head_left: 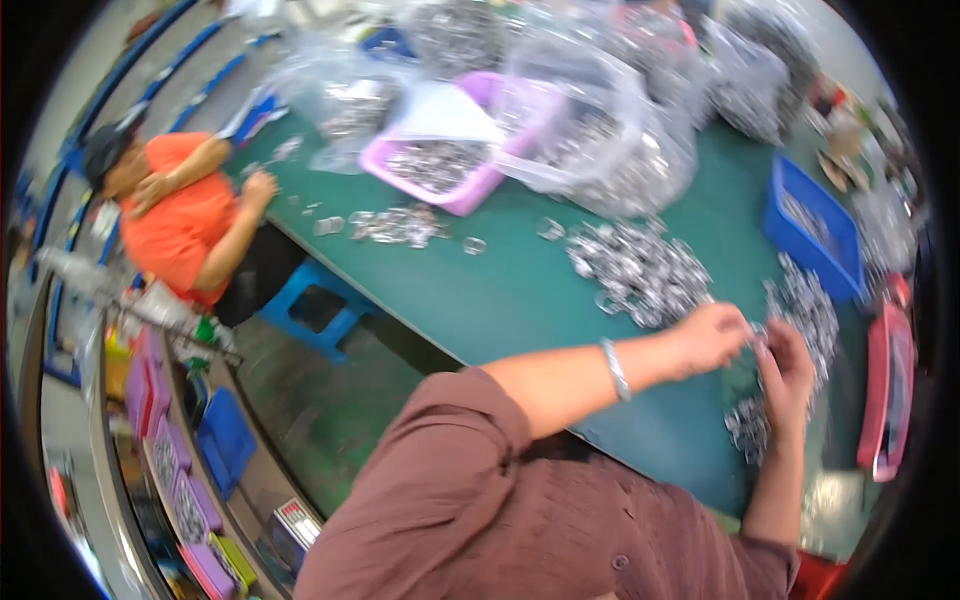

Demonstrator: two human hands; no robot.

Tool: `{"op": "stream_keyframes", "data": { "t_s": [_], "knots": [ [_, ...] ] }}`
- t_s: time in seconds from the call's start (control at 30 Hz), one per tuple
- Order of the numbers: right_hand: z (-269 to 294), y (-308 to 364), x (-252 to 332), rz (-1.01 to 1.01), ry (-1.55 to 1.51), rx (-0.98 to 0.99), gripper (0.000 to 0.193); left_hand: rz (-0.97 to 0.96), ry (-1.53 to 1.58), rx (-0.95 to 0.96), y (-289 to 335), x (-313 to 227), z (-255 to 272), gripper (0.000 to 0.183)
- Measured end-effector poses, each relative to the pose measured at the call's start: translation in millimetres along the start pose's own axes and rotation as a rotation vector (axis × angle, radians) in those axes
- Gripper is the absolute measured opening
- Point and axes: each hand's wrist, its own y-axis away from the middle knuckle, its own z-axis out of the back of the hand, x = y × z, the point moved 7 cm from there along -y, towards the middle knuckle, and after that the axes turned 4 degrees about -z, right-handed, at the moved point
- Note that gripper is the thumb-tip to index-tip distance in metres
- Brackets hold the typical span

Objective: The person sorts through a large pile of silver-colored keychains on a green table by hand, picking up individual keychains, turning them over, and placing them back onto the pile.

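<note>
My left hand (712,337), with a silver bangle on its wrist, is closed in a pinch. Close against it, the fingers of my right hand (788,372) are closed too. Between the fingertips of both hands is a small shiny metal piece (758,336), apparently a buckle; its details are blurred. Just beyond my left hand lies a heap of silver metal buckles (640,272) on the green table (520,300). A second pile of metal pieces (812,315) stretches beside and behind my right hand, partly hidden by it.
A blue tray (815,235) and a pink tray (885,395) stand at the right. Farther back are a lilac basin (440,180) and plastic bags of metal pieces (610,150). Across the table's left end sits a person in orange (180,210), near a blue stool (318,308).
</note>
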Motion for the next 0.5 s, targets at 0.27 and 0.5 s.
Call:
{"op": "stream_keyframes", "data": {
  "t_s": [0.27,0.5],
  "knots": [
    [-23.5,-12.6,12.2,-0.043,-0.365,0.107,0.037,0.119,0.191,-0.012,7.5,-5.2,17.4,0.023],
    [-18.0,-4.1,18.6,0.009,-0.237,0.054,0.036,0.141,0.243,0.019,8.8,-3.6,10.2,0.022]
  ]
}}
